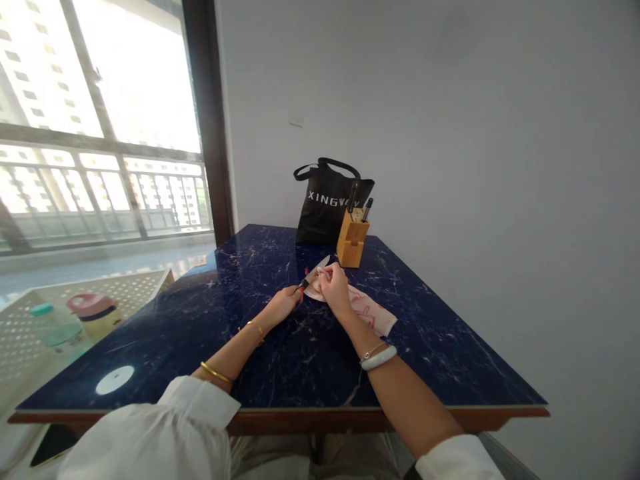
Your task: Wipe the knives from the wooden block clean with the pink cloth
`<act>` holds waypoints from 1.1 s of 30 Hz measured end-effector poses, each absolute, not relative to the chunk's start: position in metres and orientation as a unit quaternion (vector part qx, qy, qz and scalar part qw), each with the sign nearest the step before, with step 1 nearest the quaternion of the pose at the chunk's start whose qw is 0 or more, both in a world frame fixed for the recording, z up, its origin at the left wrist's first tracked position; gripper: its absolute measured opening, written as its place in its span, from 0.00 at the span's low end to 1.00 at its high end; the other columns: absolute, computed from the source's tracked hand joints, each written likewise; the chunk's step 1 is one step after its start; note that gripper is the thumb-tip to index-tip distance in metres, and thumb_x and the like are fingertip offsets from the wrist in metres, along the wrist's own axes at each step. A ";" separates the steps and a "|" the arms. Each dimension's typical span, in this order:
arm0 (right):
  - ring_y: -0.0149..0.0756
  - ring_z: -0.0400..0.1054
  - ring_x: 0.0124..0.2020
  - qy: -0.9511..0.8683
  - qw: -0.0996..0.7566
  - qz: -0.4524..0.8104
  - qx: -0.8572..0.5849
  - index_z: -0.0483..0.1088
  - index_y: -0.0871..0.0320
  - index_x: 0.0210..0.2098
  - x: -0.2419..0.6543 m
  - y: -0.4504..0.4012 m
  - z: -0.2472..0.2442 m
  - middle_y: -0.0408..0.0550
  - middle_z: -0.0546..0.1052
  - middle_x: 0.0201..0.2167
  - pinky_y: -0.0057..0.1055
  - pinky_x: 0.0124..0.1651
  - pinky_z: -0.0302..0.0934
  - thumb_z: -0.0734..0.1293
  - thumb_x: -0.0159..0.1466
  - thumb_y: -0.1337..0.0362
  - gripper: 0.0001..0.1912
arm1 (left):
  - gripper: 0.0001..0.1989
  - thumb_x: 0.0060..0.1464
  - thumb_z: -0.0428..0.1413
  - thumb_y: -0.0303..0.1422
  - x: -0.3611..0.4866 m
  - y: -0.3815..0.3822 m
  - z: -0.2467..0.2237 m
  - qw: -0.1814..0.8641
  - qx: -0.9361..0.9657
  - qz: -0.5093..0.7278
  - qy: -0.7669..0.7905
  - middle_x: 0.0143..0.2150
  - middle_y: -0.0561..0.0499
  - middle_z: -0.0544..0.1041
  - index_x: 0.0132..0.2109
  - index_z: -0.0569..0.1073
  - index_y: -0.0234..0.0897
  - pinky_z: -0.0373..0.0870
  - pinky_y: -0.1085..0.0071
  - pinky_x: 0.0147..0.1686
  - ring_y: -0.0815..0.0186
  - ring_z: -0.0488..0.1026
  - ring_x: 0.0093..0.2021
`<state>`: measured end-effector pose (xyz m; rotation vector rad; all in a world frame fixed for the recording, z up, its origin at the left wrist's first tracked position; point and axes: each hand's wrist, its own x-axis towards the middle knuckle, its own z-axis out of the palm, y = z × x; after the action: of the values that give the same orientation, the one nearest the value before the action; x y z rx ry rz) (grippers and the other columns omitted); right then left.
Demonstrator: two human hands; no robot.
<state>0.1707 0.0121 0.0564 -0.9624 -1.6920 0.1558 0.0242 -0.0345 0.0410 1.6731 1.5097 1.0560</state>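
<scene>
My left hand [283, 304] is closed round the dark handle of a kitchen knife [320, 266], its blade slanting up and to the right above the table. Against the blade, my right hand [335, 285] pinches a bunched part of a white cloth with pink markings [373, 312]. The rest of that cloth trails over the tabletop to the right, beneath my right wrist. Just beyond my hands stands a wooden knife block [353, 243] with dark-handled tools in its slots.
Behind the block, a black tote bag [320, 210] stands near the wall. A white round disc [115, 380] lies at the front left of the dark blue marbled table [200, 340]. Left of the table, a perforated basket [20, 333] holds a pink-lidded container [95, 313] and a green-capped bottle [57, 328].
</scene>
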 end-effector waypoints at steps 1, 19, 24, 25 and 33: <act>0.35 0.61 0.32 -0.715 0.565 0.069 -0.405 0.60 0.57 0.30 0.170 0.012 0.056 0.45 0.66 0.27 0.31 0.36 0.57 0.57 0.57 0.68 0.02 | 0.19 0.49 0.43 0.47 0.024 -0.034 0.041 0.314 0.641 0.401 0.574 0.15 0.58 0.58 0.26 0.66 0.35 0.50 0.75 0.19 0.71 0.55 0.17; 0.34 0.62 0.34 -0.801 0.489 0.080 -0.335 0.61 0.57 0.27 0.165 0.013 0.050 0.46 0.68 0.28 0.30 0.38 0.57 0.59 0.55 0.72 0.04 | 0.19 0.48 0.45 0.46 0.025 -0.037 0.043 0.305 0.650 0.389 0.578 0.14 0.57 0.59 0.24 0.66 0.35 0.50 0.74 0.19 0.71 0.55 0.17; 0.33 0.62 0.33 -0.788 0.492 0.088 -0.359 0.62 0.58 0.29 0.167 0.015 0.051 0.46 0.68 0.29 0.29 0.37 0.57 0.59 0.55 0.71 0.03 | 0.20 0.47 0.45 0.48 0.025 -0.037 0.043 0.324 0.635 0.396 0.578 0.13 0.58 0.57 0.23 0.66 0.35 0.49 0.74 0.18 0.72 0.54 0.16; 0.33 0.62 0.34 -0.792 0.489 0.089 -0.354 0.63 0.58 0.29 0.166 0.014 0.051 0.46 0.68 0.29 0.29 0.37 0.57 0.59 0.56 0.71 0.03 | 0.20 0.47 0.45 0.48 0.025 -0.036 0.043 0.327 0.633 0.398 0.578 0.13 0.58 0.57 0.23 0.66 0.35 0.49 0.74 0.18 0.72 0.53 0.16; 0.35 0.61 0.33 -0.808 0.459 0.082 -0.360 0.63 0.58 0.30 0.162 0.012 0.050 0.47 0.70 0.28 0.29 0.37 0.56 0.59 0.57 0.71 0.03 | 0.19 0.48 0.44 0.46 0.022 -0.032 0.041 0.362 0.611 0.409 0.572 0.13 0.59 0.56 0.25 0.66 0.35 0.47 0.74 0.18 0.72 0.52 0.15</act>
<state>0.1616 0.0122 0.0497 -0.8867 -1.9911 0.2007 0.0223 -0.0316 0.0411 1.5733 1.4741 1.0544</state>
